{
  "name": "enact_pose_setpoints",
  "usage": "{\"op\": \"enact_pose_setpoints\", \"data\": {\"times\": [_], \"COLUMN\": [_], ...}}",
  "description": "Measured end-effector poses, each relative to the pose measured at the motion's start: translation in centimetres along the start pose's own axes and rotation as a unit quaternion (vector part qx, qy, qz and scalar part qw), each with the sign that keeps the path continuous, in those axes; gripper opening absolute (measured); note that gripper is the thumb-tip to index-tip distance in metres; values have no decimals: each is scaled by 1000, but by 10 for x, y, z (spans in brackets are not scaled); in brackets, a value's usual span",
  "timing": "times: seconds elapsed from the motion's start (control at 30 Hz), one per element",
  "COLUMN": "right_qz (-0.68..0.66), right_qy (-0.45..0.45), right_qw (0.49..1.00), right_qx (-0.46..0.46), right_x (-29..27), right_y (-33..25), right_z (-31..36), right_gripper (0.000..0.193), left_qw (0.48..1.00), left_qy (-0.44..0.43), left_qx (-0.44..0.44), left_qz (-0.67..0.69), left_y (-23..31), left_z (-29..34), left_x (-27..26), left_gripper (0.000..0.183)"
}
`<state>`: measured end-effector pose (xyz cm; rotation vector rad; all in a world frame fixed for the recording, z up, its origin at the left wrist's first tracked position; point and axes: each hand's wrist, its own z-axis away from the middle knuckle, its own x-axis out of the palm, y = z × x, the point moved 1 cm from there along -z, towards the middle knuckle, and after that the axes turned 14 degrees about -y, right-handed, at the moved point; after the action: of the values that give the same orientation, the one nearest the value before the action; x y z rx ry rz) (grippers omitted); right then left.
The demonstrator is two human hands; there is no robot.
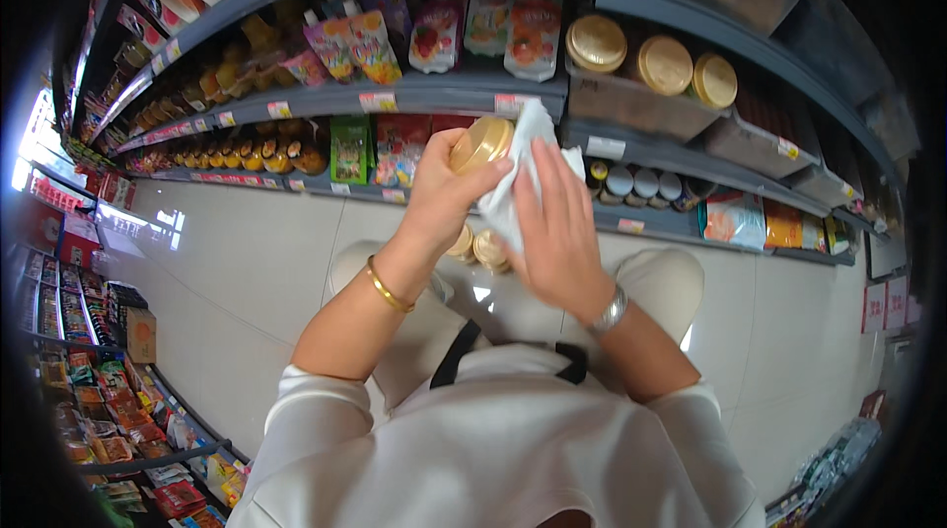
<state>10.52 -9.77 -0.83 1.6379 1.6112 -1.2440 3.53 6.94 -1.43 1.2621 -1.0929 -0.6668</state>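
A jar (480, 143) is clamped in the left hand (444, 194); a cloth (518, 178) is pressed on by the right hand (557, 232). The jar could be dropped if that grip slackens under wiping.

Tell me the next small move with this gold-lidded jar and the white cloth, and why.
Probably keep rubbing the white cloth around the jar, turning it a little. The left hand grips the jar and the right hand presses the cloth against its side, so only that side is covered.
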Motion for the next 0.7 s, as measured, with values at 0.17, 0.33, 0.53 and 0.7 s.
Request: {"op": "enact_pose_setpoints", "data": {"times": [0.17, 0.33, 0.53, 0.7], "right_qz": [-185, -671, -894, -892], "right_qy": [-67, -233, -176, -98], "right_qw": [980, 694, 400, 400], "right_qx": [25, 118, 104, 187], "right_x": [-4, -3, 44, 77], "right_y": [9, 39, 40, 32], "right_z": [-13, -4, 45, 68], "right_gripper": [82, 67, 75, 48], "left_qw": [999, 983, 984, 978], "left_qy": [-48, -153, -159, -129], "left_qx": [19, 79, 78, 105], "left_qz": [-12, -56, 32, -122], "left_y": [-10, 4, -5, -23], "left_z": [16, 24, 30, 48], "left_x": [3, -7, -23, -27], "left_gripper": [56, 74, 85, 93]}}
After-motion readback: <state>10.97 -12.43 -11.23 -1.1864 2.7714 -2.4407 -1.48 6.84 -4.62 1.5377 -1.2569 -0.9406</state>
